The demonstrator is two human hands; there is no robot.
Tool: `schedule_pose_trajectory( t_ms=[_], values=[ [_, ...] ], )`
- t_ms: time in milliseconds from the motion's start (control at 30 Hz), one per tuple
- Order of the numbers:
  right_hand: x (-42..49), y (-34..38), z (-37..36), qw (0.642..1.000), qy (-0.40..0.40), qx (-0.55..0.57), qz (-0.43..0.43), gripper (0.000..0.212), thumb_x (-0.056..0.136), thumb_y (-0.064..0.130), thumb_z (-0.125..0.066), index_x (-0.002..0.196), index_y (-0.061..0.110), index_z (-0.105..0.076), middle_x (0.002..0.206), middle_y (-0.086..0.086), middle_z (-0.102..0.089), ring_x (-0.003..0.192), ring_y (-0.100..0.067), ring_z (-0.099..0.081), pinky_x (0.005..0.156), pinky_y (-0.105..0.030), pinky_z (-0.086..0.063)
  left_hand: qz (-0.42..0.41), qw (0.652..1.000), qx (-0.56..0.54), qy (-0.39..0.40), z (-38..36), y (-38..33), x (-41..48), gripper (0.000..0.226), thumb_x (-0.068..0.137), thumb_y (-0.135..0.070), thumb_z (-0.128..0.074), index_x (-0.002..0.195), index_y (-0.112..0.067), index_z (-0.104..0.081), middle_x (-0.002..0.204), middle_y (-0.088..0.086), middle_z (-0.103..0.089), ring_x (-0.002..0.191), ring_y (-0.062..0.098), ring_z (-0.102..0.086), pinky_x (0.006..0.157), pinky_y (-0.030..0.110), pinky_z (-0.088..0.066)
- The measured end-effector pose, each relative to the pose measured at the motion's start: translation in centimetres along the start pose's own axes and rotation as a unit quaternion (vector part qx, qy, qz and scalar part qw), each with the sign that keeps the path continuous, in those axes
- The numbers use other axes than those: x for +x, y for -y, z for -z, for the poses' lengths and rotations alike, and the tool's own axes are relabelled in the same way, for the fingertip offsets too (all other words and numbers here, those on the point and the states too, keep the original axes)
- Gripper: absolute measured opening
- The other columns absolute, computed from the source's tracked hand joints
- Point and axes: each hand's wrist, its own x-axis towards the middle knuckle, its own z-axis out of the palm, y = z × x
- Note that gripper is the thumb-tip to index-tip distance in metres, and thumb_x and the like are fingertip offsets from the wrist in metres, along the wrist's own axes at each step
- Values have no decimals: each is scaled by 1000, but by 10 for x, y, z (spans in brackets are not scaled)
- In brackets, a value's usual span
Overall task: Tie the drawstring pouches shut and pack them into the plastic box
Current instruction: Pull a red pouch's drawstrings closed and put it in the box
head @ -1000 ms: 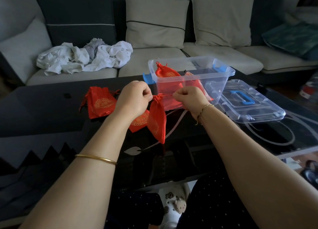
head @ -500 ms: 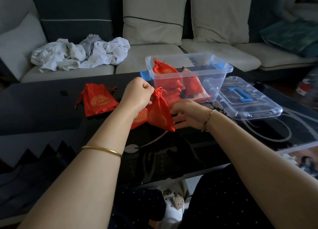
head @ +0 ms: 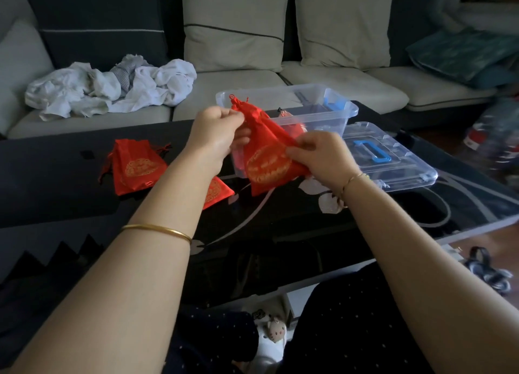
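A red drawstring pouch (head: 265, 160) with a gold emblem hangs tilted in the air in front of the clear plastic box (head: 334, 112). My left hand (head: 216, 135) pinches its gathered neck, and my right hand (head: 320, 157) grips its lower right side. Inside the box, more red pouch fabric (head: 292, 126) shows behind the held one. On the dark table lie a loose red pouch (head: 134, 167) at the left and another red pouch (head: 216, 194) partly hidden under my left forearm.
The box's clear lid (head: 393, 163) with a blue handle lies flat on the table to the right of the box. A sofa with cushions and a heap of white cloth (head: 112, 87) stands behind the table. Dark items (head: 486, 269) lie on the floor at the right.
The pouch was hanging by its strings between both fists. Since then it has been lifted and turned toward the box; my right hand moved from under it to its lower side.
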Motion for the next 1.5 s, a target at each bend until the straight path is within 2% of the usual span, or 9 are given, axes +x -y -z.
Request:
schedule_pose_trajectory(
  t_ms=[300,400,567,667,900,1034,1167,1300,1500],
  values=[
    [115,33,50,988,-150,-46,-8,20,86,20,-58,94,6,-69,83,-13,-67,59,-23,-61,67,-40,-54,6,999,44,-20,-23,-28,35,18,91,1,-48,76,-8,-52,64,10,-55,54,18,-52,62,31,-47],
    [150,21,47,975,-135,-167,-58,22,86,20,-60,105,13,-68,100,-9,-66,89,-28,-63,71,-30,-45,10,996,86,-21,-23,-24,48,20,90,3,-49,74,-9,-53,64,8,-55,58,18,-52,63,30,-50],
    [175,7,29,941,42,-317,-108,21,87,24,-64,98,6,-66,74,-6,-67,66,-15,-62,61,-23,-48,3,992,122,-30,-16,-13,66,17,89,2,-49,80,-11,-56,69,7,-59,65,20,-56,73,34,-54],
    [177,4,20,903,152,-365,-171,40,91,32,-59,118,2,-57,104,-6,-61,98,-17,-58,98,-33,-46,-9,991,127,-43,-13,-10,70,19,88,1,-48,80,-14,-55,68,6,-59,64,19,-57,74,34,-55],
    [161,6,23,936,6,-342,-78,16,82,-1,-52,94,1,-62,109,-20,-62,95,-31,-58,80,-35,-46,-54,978,110,-166,7,1,60,17,90,-4,-45,99,-11,-57,76,1,-59,60,8,-55,56,21,-48],
    [117,40,6,976,-65,-205,7,30,85,4,-51,109,10,-67,119,-13,-63,109,-31,-59,93,-34,-48,-26,970,122,-207,31,22,43,22,88,-3,-43,103,-9,-58,91,5,-59,66,14,-56,66,30,-48],
    [63,64,-49,984,79,-136,82,24,86,2,-52,103,6,-69,102,-17,-69,93,-30,-66,85,-38,-54,32,966,138,-218,57,52,21,23,89,-3,-43,103,-6,-61,107,17,-61,95,28,-61,80,38,-51],
    [40,57,-107,943,209,-236,109,32,87,2,-50,115,8,-65,117,-11,-65,109,-25,-61,94,-30,-47,102,961,169,-191,79,72,13,17,84,1,-46,74,-10,-54,87,16,-53,72,23,-53,72,38,-49],
    [31,35,-139,872,334,-342,107,34,88,12,-56,121,6,-62,125,-12,-61,114,-26,-57,98,-35,-46,213,957,135,-141,85,82,7,32,89,-8,-54,121,-4,-48,99,11,-54,88,24,-52,66,33,-52]
  ],
)
